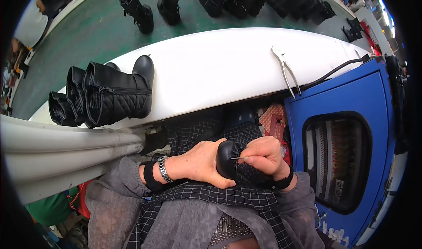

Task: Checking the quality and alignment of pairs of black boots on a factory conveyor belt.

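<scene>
In my lap, my left hand (pixel 195 162) wraps round a black boot (pixel 225 161), its rounded toe showing between thumb and fingers. The boot's shaft is hidden below against the dark checked apron (pixel 184 132). From the other side, my right hand (pixel 265 156) pinches a thin metal rod-like tool (pixel 238 158). Its tip meets the gathered black material beside the toe. What shape the tool's handle has, I cannot tell, since my fingers cover it.
Several black quilted boots (pixel 118 95) lie at the left on the white table (pixel 206 68). Silver pliers (pixel 284 66) rest at its right end. Beyond runs a green surface (pixel 88 33) with more boots (pixel 169 5). A blue cabinet (pixel 303 104) with a dark window stands close at my right.
</scene>
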